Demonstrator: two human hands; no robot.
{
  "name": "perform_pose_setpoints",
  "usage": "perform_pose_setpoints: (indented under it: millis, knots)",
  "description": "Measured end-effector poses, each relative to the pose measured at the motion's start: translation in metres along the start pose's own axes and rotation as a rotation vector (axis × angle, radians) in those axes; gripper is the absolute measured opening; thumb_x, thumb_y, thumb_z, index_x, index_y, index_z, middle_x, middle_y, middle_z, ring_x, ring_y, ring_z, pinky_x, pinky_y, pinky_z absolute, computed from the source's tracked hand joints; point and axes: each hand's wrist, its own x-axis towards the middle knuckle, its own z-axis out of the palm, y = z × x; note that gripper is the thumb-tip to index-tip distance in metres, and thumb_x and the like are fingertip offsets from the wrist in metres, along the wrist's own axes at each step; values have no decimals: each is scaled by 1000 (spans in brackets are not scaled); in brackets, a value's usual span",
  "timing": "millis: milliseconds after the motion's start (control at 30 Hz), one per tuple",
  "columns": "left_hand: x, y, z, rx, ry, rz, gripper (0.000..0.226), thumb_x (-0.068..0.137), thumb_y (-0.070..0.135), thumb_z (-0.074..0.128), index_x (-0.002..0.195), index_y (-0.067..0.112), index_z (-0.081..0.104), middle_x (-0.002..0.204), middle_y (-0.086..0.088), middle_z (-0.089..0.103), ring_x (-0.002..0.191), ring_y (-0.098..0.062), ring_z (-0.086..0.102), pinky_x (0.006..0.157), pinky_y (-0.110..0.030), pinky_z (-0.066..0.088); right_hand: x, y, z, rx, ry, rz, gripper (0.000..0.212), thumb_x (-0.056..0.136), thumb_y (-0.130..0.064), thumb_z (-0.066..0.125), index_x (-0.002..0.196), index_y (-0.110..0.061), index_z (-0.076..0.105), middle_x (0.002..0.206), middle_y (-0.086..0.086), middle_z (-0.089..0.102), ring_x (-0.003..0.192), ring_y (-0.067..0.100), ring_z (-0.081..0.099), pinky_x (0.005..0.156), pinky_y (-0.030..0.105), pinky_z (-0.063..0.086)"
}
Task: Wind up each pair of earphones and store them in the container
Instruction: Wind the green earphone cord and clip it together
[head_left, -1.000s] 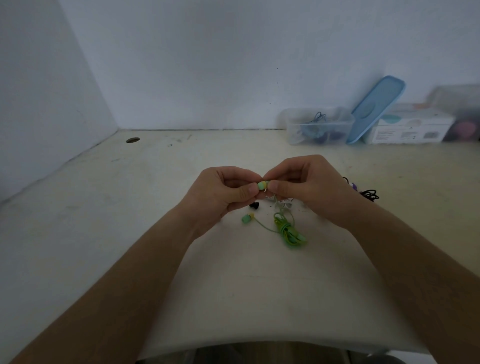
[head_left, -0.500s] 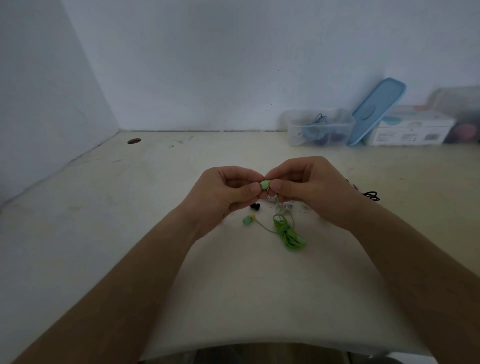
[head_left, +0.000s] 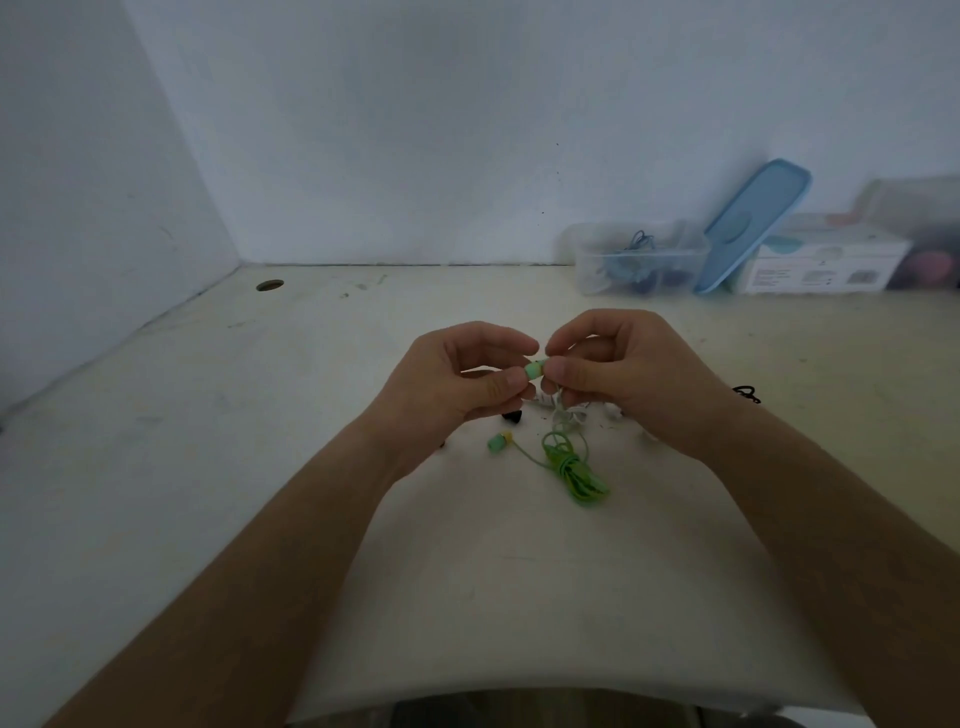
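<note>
My left hand (head_left: 457, 384) and my right hand (head_left: 623, 374) meet above the table's middle, both pinching one green earbud (head_left: 534, 370) between thumb and fingers. Its green cable (head_left: 574, 467) hangs down to a bunched coil on the table, and the second green earbud (head_left: 498, 442) lies just left of that coil. A white earphone cable (head_left: 566, 413) lies tangled under my right hand. The clear container (head_left: 636, 257), holding blue and dark earphones, stands open at the back right by the wall.
A blue lid (head_left: 753, 223) leans between the container and a white box (head_left: 826, 265). Another clear tub (head_left: 930, 234) sits at the far right. A black earphone cable (head_left: 748, 394) peeks out past my right wrist; a black ear tip (head_left: 511, 417) lies below my left hand. A hole (head_left: 270, 285) marks the table's back left.
Both hands have lifted slightly with the green earbud, and the bud now shows more clearly between the thumbs. The cable coil on the table has stayed in place.
</note>
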Motion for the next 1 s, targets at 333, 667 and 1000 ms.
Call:
perform_pose_setpoints:
  millis: [333,667,1000]
  knots:
    - [-4,8,-2,372,0,89,17,86,7,73,101,12,76,87,-2,77,78,-10,71,67,-17,51,-2,-3,1,-284,58,15,17,84,-17,77,87,-3,68,65,9,70,48,9,58,48,19,47]
    - [0,-2,-15,885,-52,166,23,74,18,80,92,31,72,81,16,72,74,-5,63,64,-11,47,-12,-28,7,-1028,-186,255,39,65,-57,84,81,-25,69,75,-7,71,66,7,67,60,22,50]
    - [-1,-3,-15,1086,-187,146,23,76,18,77,96,29,71,83,20,67,72,-4,62,69,-22,53,-27,-15,11,-912,-174,275,33,73,-34,82,99,-29,63,89,-9,66,76,5,63,65,21,53]
